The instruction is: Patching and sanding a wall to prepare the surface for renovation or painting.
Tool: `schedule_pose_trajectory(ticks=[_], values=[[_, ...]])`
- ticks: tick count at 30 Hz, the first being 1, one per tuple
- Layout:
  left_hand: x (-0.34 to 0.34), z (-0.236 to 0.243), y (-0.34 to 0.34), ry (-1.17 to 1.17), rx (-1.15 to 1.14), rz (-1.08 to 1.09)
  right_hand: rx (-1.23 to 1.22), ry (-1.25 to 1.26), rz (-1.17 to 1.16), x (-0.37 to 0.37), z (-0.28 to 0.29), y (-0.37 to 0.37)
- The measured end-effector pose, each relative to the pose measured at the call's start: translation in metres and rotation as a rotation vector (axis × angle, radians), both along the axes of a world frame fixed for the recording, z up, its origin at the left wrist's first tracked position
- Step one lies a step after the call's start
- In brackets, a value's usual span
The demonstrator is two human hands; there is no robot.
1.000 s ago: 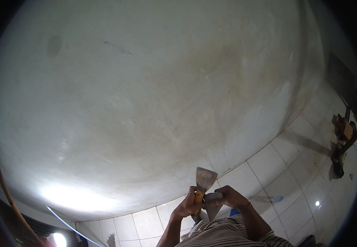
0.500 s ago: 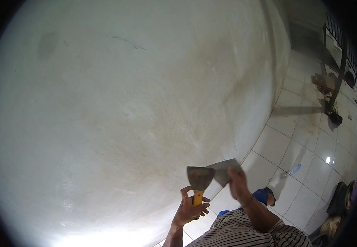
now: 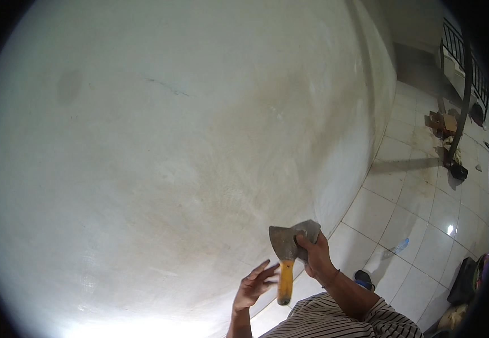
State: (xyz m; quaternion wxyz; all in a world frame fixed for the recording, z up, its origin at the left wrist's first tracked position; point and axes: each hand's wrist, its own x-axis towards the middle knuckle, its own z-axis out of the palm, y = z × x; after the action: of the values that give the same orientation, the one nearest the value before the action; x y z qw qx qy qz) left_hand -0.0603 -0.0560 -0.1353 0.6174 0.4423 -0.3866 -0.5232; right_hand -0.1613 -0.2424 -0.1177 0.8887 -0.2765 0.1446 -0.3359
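My right hand [image 3: 320,258] is closed around a flat grey metal plate [image 3: 312,227] and, with the thumb pressed on its blade, a putty knife [image 3: 285,281]. The putty knife has a worn yellow handle that hangs downward and a broad, stained blade overlapping the plate. Beside that handle, my left hand [image 3: 252,288] has its fingers spread and holds nothing. Whether a fingertip still touches the handle I cannot tell. Both hands are in front of a pale wall [image 3: 160,169] with brownish smears and a thin dark scratch.
White floor tiles [image 3: 368,208] run along the wall's foot on the right. On them lie a clear bluish plastic bottle [image 3: 401,245], a cardboard box [image 3: 443,121] and a black bundle [image 3: 457,171]. A dark railing [image 3: 454,42] stands far right, dark bags [image 3: 462,280] nearer.
The putty knife has passed from my left hand to my right, which now clamps it against the grey plate. My left hand has opened away from the handle.
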Motion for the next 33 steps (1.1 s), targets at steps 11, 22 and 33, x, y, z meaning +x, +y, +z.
schedule_pose_trajectory(ticks=[11,22,33], values=[[-0.021,0.046,-0.057,-0.847,-0.35,1.124,-0.126,-0.176,-0.152,0.042,0.055,0.022],[0.084,0.197,-0.062,-0.913,-0.712,1.018,-0.772,0.304,-1.079,0.089,0.135,-0.115],[0.114,0.179,-0.082,-1.243,-0.793,1.195,-1.373,0.323,-1.004,0.203,0.149,-0.09]])
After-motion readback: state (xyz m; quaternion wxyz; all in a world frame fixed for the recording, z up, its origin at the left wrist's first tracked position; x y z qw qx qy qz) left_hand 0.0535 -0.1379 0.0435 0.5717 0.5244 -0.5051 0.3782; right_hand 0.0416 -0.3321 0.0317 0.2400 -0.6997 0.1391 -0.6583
